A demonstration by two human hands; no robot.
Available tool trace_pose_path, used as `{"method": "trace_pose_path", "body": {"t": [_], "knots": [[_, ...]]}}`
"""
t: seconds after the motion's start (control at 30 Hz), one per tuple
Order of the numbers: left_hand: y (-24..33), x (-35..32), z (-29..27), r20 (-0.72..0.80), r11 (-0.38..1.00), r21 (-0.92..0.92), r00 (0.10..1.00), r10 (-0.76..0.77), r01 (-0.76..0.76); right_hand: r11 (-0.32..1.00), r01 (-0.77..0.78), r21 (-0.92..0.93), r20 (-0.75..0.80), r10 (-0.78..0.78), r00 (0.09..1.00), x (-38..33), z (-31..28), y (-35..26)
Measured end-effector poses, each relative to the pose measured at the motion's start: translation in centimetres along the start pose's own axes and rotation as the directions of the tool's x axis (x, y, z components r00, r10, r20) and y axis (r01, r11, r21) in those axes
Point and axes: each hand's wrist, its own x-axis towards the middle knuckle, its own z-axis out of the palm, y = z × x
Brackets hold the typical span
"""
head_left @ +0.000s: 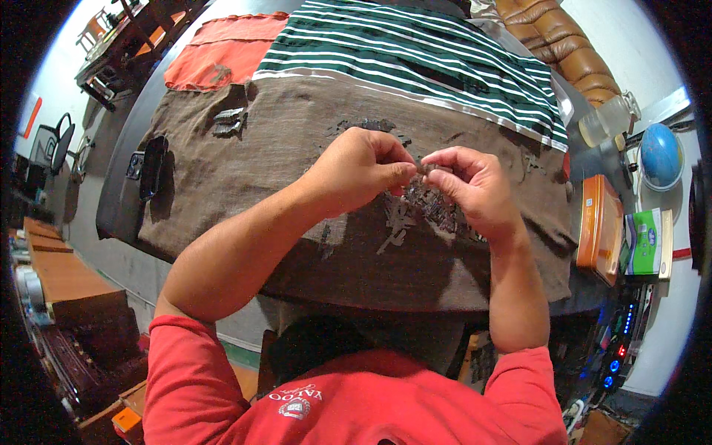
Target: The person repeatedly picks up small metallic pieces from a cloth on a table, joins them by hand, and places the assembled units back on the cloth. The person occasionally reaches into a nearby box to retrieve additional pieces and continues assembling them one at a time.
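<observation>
Left hand (363, 169) and right hand (478, 185) have a closed pinch grip on what looks like 1 tiny dark bit (425, 169), right over the dark scrap pile (439, 211), probably so anything dropped lands there. Brown cloth (297, 111) on the surface (122, 189) likely stops stuff sliding.

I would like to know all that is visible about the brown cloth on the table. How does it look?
The brown cloth looks like plain, rather coarse woven fabric, lightly wrinkled. It lies spread over much of the dark table. Its far side meets a red cloth at left and a striped cloth. Small dark pieces rest on its middle; a dark phone-like thing lies at its left edge. The left hand and right hand are above it; whether they touch it is unclear.
</observation>
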Motion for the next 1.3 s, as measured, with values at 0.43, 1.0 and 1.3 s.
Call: {"method": "trace_pose_path", "body": {"t": [0.43, 1.0, 1.3], "knots": [[-0.3, 0.1, -0.2, -0.009, 0.979, -0.152, 0.990, -0.137, 0.135, 0.984, 0.019, 0.179, -0.114, 0.001, 0.993, 0.2, -1.3, 0.6], [-0.7, 0.1, 0.1, -0.007, 0.980, -0.159, 0.992, -0.124, 0.121, 0.994, -0.095, 0.044, 0.035, 0.094, 0.995, 0.0, 0.1, 0.7], [-0.5, 0.1, 0.0, -0.028, 0.949, -0.277, 0.986, -0.163, 0.149, 0.952, -0.062, 0.298, -0.058, 0.083, 0.995, 0.0, 0.7, 0.3]]}}
